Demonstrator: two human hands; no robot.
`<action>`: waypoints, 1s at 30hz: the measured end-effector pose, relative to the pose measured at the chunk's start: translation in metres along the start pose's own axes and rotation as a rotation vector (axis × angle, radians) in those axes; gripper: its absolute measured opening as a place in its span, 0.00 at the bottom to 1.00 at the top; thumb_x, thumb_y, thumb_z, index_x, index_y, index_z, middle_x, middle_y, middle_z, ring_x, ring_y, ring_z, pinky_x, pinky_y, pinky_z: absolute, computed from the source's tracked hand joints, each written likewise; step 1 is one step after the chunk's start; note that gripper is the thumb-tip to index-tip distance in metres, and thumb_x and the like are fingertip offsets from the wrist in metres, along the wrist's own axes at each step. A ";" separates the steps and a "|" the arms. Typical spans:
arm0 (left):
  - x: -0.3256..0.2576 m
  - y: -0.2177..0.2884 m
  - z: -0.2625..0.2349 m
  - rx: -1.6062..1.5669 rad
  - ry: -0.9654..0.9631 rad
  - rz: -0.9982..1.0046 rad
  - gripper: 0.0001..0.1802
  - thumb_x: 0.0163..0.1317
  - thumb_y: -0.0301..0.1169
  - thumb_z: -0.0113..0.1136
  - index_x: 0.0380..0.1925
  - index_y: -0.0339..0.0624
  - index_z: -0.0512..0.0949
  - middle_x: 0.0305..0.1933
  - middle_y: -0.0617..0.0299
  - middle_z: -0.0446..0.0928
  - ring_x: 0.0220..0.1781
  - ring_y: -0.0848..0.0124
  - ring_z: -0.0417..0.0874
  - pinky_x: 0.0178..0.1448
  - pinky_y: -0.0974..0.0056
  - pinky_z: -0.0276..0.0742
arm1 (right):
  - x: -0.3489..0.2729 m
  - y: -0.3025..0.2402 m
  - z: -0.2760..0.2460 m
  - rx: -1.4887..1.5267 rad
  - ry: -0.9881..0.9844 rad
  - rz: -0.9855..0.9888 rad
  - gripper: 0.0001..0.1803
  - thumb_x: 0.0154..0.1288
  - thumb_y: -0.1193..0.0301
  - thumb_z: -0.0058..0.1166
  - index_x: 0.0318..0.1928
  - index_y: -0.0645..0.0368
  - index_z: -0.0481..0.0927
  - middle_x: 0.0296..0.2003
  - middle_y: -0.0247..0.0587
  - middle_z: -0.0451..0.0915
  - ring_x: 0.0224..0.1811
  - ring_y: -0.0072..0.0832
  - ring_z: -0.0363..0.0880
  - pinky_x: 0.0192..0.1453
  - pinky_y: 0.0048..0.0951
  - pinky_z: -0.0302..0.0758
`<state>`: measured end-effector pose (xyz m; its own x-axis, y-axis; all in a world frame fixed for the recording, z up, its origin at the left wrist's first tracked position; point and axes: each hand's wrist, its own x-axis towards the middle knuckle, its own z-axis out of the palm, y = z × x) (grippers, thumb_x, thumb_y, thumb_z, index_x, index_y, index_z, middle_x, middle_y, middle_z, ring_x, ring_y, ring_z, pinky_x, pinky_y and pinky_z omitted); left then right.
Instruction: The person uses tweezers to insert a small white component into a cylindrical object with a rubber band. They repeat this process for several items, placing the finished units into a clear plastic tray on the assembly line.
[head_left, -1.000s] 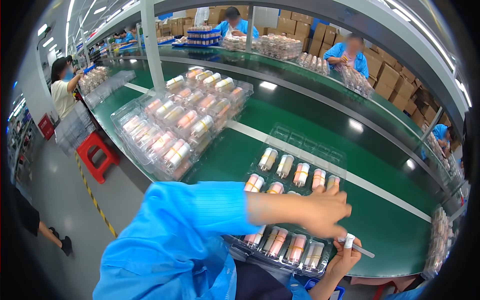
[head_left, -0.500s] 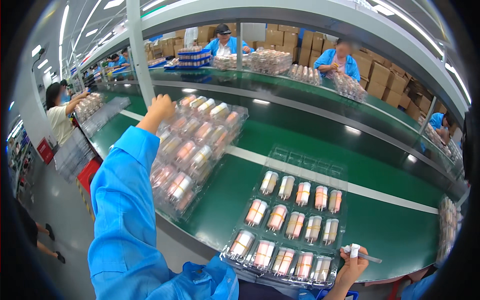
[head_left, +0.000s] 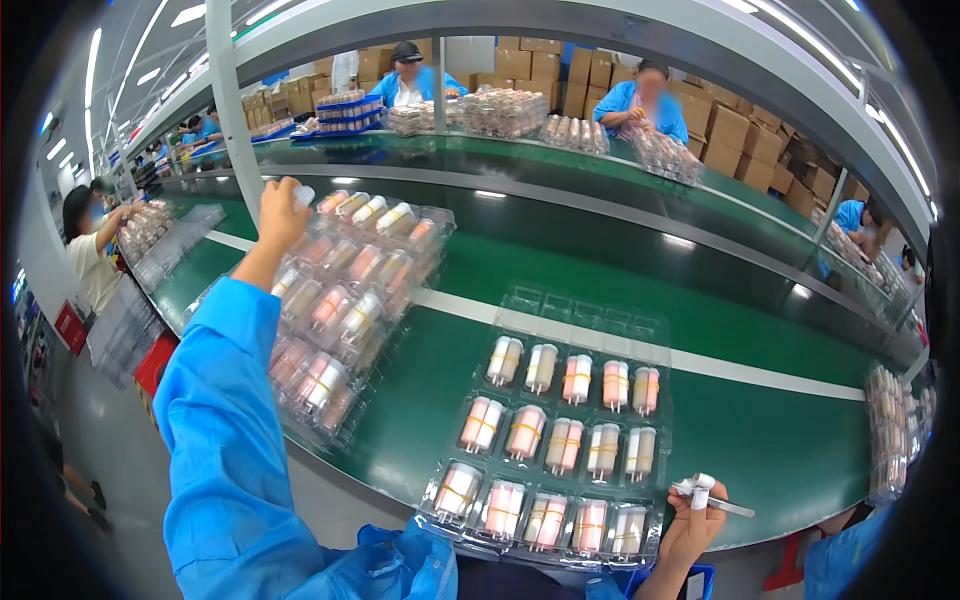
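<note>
My left hand (head_left: 281, 214) is raised at the far left corner of a stacked clear plastic tray (head_left: 446, 218), fingers closed on a small whitish piece (head_left: 304, 196); the rest of that piece is hidden. Pink, white and beige cylinders, banded in pairs, fill that stack. In front of me lies another clear tray (head_left: 655, 350). Three of its rows hold paired cylinders (head_left: 526, 432) with yellow bands and short pins; its far row has no cylinders. Beside its near right corner, my right hand (head_left: 692, 525), with white wraps on the fingers, grips a thin flat grey tool (head_left: 732, 507).
A green work surface (head_left: 560, 255) with a white stripe runs across. A grey post (head_left: 232, 110) rises behind my left hand. More filled trays (head_left: 888, 440) stand at right. Co-workers in blue sit across the line; a person in a pale top (head_left: 95, 260) works at left.
My left hand has lifted off the stacked tray's far corner, and a whitish piece now shows in its fingers. The whole view has shifted slightly. My right hand keeps its place by the near tray.
</note>
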<state>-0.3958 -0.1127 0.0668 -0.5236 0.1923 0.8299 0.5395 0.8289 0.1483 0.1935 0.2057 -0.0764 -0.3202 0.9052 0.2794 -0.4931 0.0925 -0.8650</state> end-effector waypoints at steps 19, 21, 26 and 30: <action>-0.247 0.276 -0.201 -1.426 -0.747 -0.092 0.30 0.51 0.21 0.66 0.56 0.29 0.70 0.47 0.52 0.75 0.52 0.68 0.77 0.57 0.65 0.71 | -0.004 -0.015 0.000 0.121 -0.108 -0.039 0.11 0.67 0.77 0.50 0.48 0.70 0.73 0.43 0.49 0.77 0.41 0.36 0.82 0.44 0.31 0.85; -0.257 0.288 -0.196 -1.451 -0.667 -0.052 0.30 0.46 0.20 0.67 0.54 0.33 0.73 0.46 0.53 0.76 0.44 0.65 0.76 0.47 0.66 0.71 | -0.010 -0.033 0.010 0.161 -0.149 -0.034 0.11 0.68 0.76 0.49 0.48 0.71 0.73 0.40 0.50 0.79 0.38 0.37 0.83 0.41 0.31 0.85; -0.262 0.287 -0.189 -1.381 -0.750 -0.013 0.31 0.49 0.18 0.64 0.56 0.28 0.70 0.47 0.53 0.72 0.49 0.68 0.75 0.54 0.66 0.70 | -0.027 -0.053 0.044 0.118 -0.202 0.053 0.13 0.66 0.72 0.52 0.45 0.71 0.74 0.34 0.54 0.79 0.32 0.40 0.83 0.32 0.35 0.86; -0.270 0.287 -0.190 -1.433 -0.766 -0.046 0.32 0.50 0.18 0.62 0.59 0.29 0.68 0.48 0.53 0.71 0.48 0.68 0.75 0.53 0.67 0.70 | -0.037 -0.065 0.077 0.218 -0.387 0.028 0.13 0.58 0.75 0.59 0.43 0.68 0.76 0.33 0.55 0.80 0.32 0.38 0.83 0.38 0.36 0.85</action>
<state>0.0257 -0.0268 -0.0123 -0.5070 0.7478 0.4286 0.4235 -0.2170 0.8795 0.1749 0.1342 0.0012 -0.5947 0.6802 0.4286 -0.6259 -0.0571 -0.7778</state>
